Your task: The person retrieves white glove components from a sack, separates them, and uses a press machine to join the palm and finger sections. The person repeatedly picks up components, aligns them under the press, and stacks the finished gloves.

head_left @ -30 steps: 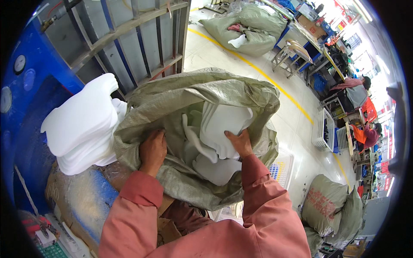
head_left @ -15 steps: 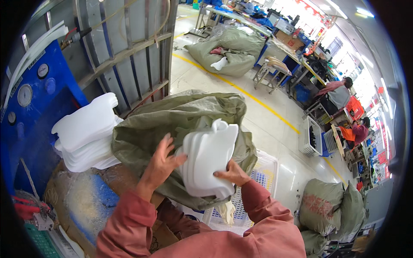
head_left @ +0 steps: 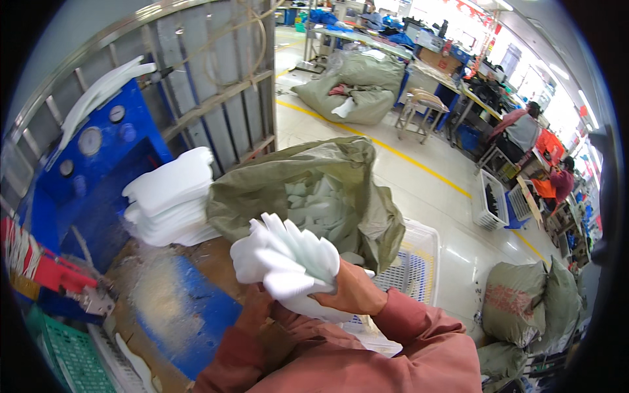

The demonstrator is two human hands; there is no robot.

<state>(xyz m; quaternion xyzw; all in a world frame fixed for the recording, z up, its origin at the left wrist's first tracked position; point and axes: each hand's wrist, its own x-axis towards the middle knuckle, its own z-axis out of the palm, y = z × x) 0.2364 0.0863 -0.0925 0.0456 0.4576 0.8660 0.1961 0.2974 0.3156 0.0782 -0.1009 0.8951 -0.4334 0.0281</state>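
Close to my body, a bent stack of white foam pieces (head_left: 288,259) is fanned out at its upper edges. My right hand (head_left: 357,288) grips its right end, thumb on the near side. Under the left end is my left hand (head_left: 257,302), closed against the stack, its fingers mostly hidden by the foam. Just beyond stands a green woven sack (head_left: 259,187), its mouth wide and pale cut foam pieces (head_left: 321,203) inside. To the left, a taller pile of white foam pieces (head_left: 171,190) sits beside a blue machine with gauges (head_left: 141,124).
A white plastic basket (head_left: 429,255) stands right of the sack. At lower left are a green crate (head_left: 65,354) and a dusty blue surface (head_left: 203,314). Full sacks (head_left: 514,301) lie at right. Farther off are a stool (head_left: 422,105), worktables and two seated people.
The foam stack has come down and left, toward my body, and is now bent and fanned. My left hand went from spread beside it to beneath it. The view has shifted slightly.
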